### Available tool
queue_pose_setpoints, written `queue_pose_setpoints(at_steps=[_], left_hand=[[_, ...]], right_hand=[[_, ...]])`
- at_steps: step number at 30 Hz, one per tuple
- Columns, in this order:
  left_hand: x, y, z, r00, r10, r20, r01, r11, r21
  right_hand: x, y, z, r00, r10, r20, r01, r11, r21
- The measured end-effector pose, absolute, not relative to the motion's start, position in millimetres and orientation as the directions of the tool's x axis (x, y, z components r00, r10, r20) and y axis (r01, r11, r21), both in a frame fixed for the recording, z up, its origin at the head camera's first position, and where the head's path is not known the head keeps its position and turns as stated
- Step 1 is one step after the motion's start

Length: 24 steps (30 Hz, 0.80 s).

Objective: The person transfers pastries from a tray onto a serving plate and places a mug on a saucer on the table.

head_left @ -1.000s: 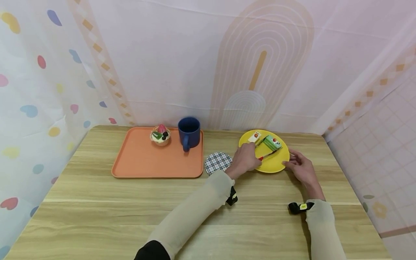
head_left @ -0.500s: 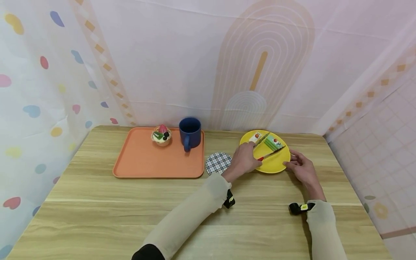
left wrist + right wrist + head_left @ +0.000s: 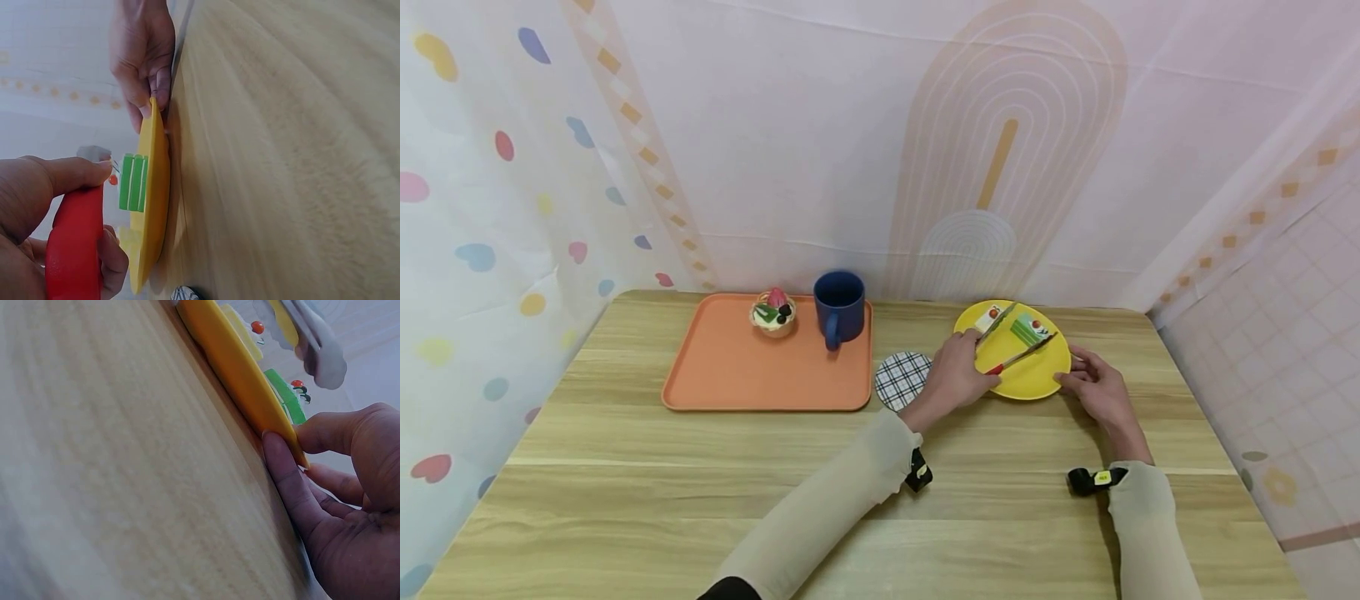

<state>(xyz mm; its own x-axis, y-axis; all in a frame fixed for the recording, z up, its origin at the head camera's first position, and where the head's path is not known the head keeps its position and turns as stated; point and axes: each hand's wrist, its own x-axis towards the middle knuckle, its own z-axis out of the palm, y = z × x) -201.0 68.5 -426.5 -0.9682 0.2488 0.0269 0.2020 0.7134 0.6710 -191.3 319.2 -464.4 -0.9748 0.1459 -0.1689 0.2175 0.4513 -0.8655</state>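
My left hand (image 3: 953,372) holds a pair of tongs (image 3: 1019,357) by the red handle (image 3: 76,244). The metal arms are spread, reaching over a yellow plate (image 3: 1037,379). Between their ends, in the head view, sits a green-layered cake slice (image 3: 1027,332); the right wrist view has a tong tip (image 3: 328,365) raised above that slice. A smaller white-topped cake slice (image 3: 988,318) lies at the plate's far left, partly behind one tong arm. My right hand (image 3: 1099,392) pinches the plate's right rim between thumb and fingers.
A plaid round coaster (image 3: 901,379) lies left of the plate, partly under my left hand in view. Farther left, an orange tray (image 3: 760,387) bears a fruit tart (image 3: 772,313) and a blue mug (image 3: 839,308). A patterned curtain (image 3: 805,150) hangs behind the table.
My left hand has drawn slightly left and back with the tongs, whose arms have spread wider around the green slice. The slice stays on the plate; my right hand stays at the rim.
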Motion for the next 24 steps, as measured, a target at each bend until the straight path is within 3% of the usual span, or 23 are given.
queue_pose_setpoints(at_steps=[24], left_hand=[[-176,42,-434,-0.984,0.176,0.043,0.146,0.638,0.756]], right_hand=[[-191,319,-465,-0.978,0.140,-0.154,0.202,0.461,-0.864]])
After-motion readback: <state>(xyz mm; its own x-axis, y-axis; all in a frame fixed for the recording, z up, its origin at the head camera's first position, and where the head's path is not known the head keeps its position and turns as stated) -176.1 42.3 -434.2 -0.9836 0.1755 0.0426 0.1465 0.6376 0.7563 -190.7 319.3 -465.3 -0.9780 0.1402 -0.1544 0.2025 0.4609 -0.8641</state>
